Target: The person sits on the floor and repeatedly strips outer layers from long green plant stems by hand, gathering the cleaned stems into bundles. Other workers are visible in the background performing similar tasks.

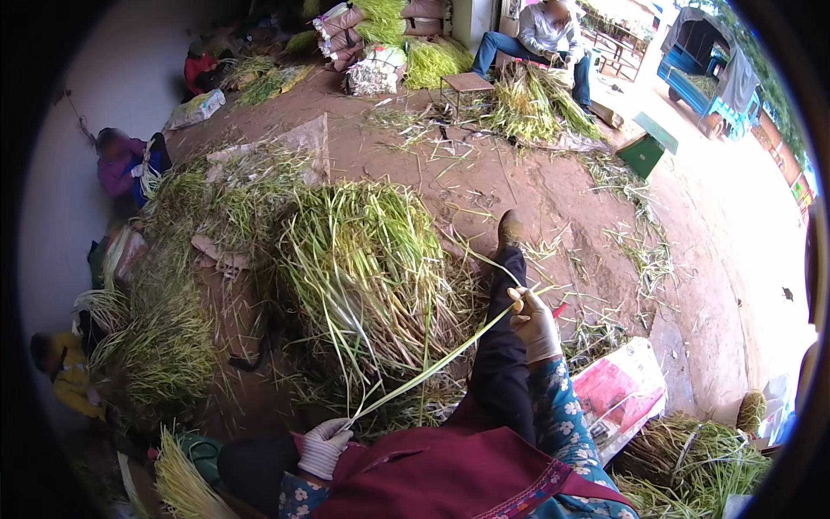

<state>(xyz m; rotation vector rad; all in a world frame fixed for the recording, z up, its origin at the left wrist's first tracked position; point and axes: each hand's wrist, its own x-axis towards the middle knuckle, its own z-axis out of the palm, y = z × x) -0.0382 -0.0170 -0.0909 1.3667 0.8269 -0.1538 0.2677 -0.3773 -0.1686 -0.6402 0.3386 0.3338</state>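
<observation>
My left hand (325, 446), in a whitish glove, is closed on one end of a long green plant stalk (421, 376) near my lap. The stalk stretches up and to the right to my right hand (535, 324), also gloved, whose thumb and fingers pinch its leafy end above my outstretched leg. Thin leaves hang off the stalk near both hands. In front of me lies a big heap of green and yellowish long-leaved stalks (376, 259), with brownish ends towards my leg. A bunch of pale stalks (188, 480) stands at my left side.
Several people sit along the left wall beside leafy heaps (155, 344). Another person (551, 32) sits at the back by a bundle (532, 104) and a small stool (467, 83). A green box (642, 156), a red and white sack (619, 392) and more bundles (700, 454) lie on the right.
</observation>
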